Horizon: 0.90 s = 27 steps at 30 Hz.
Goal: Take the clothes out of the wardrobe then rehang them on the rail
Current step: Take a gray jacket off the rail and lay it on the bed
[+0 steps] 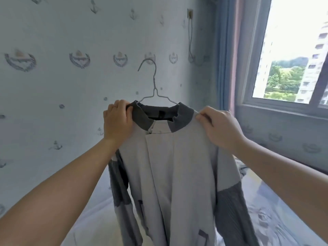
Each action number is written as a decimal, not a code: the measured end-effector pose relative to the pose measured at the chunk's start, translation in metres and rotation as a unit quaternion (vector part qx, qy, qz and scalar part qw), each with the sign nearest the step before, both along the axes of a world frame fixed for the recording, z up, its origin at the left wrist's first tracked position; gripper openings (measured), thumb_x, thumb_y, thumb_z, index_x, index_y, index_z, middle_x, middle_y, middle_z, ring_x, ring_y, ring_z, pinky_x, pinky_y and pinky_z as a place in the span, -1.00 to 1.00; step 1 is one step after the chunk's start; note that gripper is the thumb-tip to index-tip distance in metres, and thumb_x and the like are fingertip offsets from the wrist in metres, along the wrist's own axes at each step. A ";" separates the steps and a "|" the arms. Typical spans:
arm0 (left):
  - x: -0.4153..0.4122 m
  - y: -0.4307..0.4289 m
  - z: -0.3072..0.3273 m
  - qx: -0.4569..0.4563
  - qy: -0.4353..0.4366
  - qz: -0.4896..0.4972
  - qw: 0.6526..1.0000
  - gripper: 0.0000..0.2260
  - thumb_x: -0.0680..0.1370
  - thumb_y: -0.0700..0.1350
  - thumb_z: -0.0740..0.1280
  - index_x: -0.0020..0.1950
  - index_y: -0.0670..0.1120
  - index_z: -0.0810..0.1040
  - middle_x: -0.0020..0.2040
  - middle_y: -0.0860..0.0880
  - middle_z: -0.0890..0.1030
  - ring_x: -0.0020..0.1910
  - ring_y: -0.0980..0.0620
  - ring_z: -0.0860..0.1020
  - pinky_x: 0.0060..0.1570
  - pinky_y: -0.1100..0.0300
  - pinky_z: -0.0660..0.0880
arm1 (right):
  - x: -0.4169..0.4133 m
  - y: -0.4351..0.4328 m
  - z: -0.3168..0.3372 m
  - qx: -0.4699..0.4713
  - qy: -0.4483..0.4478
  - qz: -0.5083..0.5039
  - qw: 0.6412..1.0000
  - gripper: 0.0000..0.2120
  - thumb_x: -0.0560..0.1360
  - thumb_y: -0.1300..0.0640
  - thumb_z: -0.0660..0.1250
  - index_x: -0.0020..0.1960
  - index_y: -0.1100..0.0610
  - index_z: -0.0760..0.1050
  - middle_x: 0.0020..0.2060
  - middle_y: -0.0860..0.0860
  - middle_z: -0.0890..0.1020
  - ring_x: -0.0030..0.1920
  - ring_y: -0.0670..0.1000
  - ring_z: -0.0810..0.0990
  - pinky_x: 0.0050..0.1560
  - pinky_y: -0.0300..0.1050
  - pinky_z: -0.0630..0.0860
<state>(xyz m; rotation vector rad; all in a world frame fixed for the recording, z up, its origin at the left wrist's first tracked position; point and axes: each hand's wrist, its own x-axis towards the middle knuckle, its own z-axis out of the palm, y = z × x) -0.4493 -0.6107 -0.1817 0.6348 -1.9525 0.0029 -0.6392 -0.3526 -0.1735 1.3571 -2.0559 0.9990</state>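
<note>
Forearms (71,183) are extending forward, left hand (118,121) pinching the grey jacket (177,166) just left of the wire hanger (152,82), right hand (220,128) pinching it just right. Jacket is sitting on the hanger; rehanging is probably starting, needing its hook carried to an unseen rail.

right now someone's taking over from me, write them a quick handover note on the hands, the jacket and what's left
Left grip: pinches the jacket at the shoulder beside the dark collar.
Right grip: pinches the other shoulder.
The jacket sits on a wire hanger, held up in the air above the bed; the hook is free, on nothing.
Done: jacket is out and on its hanger.
Left: hook it on the rail; neither rail nor wardrobe is in view.
</note>
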 end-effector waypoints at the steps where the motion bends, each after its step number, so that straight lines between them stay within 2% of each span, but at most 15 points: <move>1: -0.012 -0.015 -0.014 0.013 -0.008 -0.008 1.000 -0.83 0.67 -0.09 0.14 0.06 -0.13 0.47 0.02 -0.13 0.55 -0.01 -0.18 0.45 0.00 0.06 0.20 | -0.007 -0.012 -0.012 0.014 -0.011 -0.009 1.000 -0.83 0.60 -0.06 0.22 -0.07 -0.01 0.49 -0.34 -0.09 0.52 -0.25 0.13 0.52 -0.25 -0.04 0.43; 6: -0.064 -0.086 -0.068 0.053 -0.047 -0.037 0.997 -0.81 0.67 -0.06 0.13 0.11 -0.12 0.49 0.07 -0.16 0.56 0.08 -0.23 0.45 0.04 -0.01 0.25 | -0.040 -0.073 -0.061 0.081 -0.069 -0.029 0.994 -0.87 0.59 -0.02 0.24 -0.08 -0.03 0.49 -0.32 -0.05 0.56 -0.25 0.11 0.52 -0.18 0.04 0.53; 12: -0.123 -0.154 -0.112 0.080 -0.100 -0.047 0.991 -0.79 0.67 -0.06 0.14 0.14 -0.13 0.50 0.10 -0.17 0.54 0.13 -0.24 0.44 0.06 -0.02 0.24 | -0.080 -0.134 -0.110 0.133 -0.137 -0.041 0.981 -0.86 0.57 0.00 0.25 -0.05 0.01 0.55 -0.25 -0.04 0.61 -0.15 0.08 0.55 -0.09 0.06 0.53; 15: -0.155 -0.177 -0.128 0.094 -0.125 -0.055 0.986 -0.80 0.67 -0.07 0.15 0.15 -0.13 0.50 0.10 -0.17 0.53 0.15 -0.24 0.44 0.11 -0.05 0.25 | -0.106 -0.152 -0.130 0.146 -0.161 -0.048 0.975 -0.87 0.57 0.00 0.25 -0.10 -0.03 0.54 -0.29 -0.10 0.59 -0.17 0.06 0.53 -0.15 0.01 0.51; 17: -0.179 -0.189 -0.138 0.097 -0.135 -0.063 0.984 -0.80 0.67 -0.06 0.15 0.14 -0.12 0.50 0.10 -0.16 0.53 0.15 -0.24 0.43 0.11 -0.05 0.24 | -0.125 -0.159 -0.142 0.151 -0.173 -0.050 0.972 -0.84 0.57 0.00 0.26 -0.20 -0.09 0.46 -0.35 -0.13 0.54 -0.22 0.03 0.51 -0.23 -0.05 0.44; 21: -0.235 -0.204 -0.158 0.106 -0.150 -0.077 0.980 -0.80 0.67 -0.05 0.16 0.14 -0.12 0.51 0.10 -0.16 0.54 0.15 -0.23 0.43 0.08 -0.03 0.23 | -0.167 -0.169 -0.163 0.154 -0.188 -0.061 0.968 -0.86 0.58 0.01 0.27 -0.16 -0.05 0.47 -0.37 -0.16 0.51 -0.26 0.01 0.50 -0.30 -0.11 0.34; 27: -0.334 -0.209 -0.194 0.133 -0.178 -0.094 0.971 -0.80 0.67 -0.06 0.20 0.16 -0.13 0.54 0.13 -0.17 0.55 0.15 -0.24 0.44 0.10 -0.05 0.25 | -0.255 -0.171 -0.195 0.170 -0.209 -0.092 0.959 -0.85 0.58 -0.01 0.28 -0.12 0.03 0.53 -0.34 -0.09 0.56 -0.26 0.03 0.52 -0.21 -0.01 0.51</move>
